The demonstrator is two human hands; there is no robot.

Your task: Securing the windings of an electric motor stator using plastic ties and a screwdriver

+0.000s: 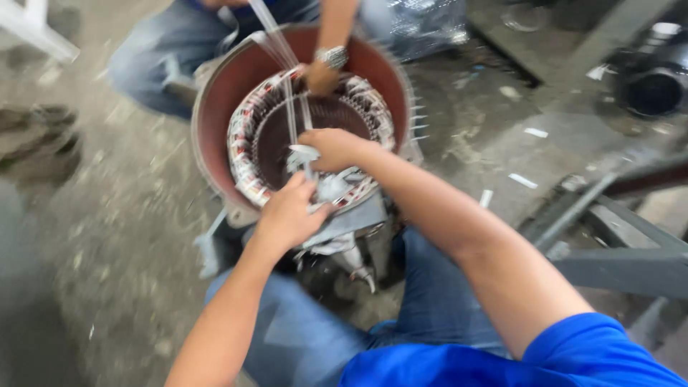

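Observation:
A large round motor stator (215, 93) with a reddish-brown housing and copper windings stands on the floor between my knees. My left hand (288, 213) pinches a pale strip of white tape or insulation (326, 188) at the stator's near rim. My right hand (331, 147) grips the same white strip just above, over the winding ring. Thin white strands (281, 50) run up from my hands toward the far side. Another person's hand (321, 75), wearing a metal wristwatch, rests on the far windings.
The other person crouches beyond the stator in blue jeans (147, 61). Grey metal bars and a frame (616, 236) lie at the right. A dark round motor part (656, 89) sits at the upper right. The concrete floor (107, 236) is littered with scraps.

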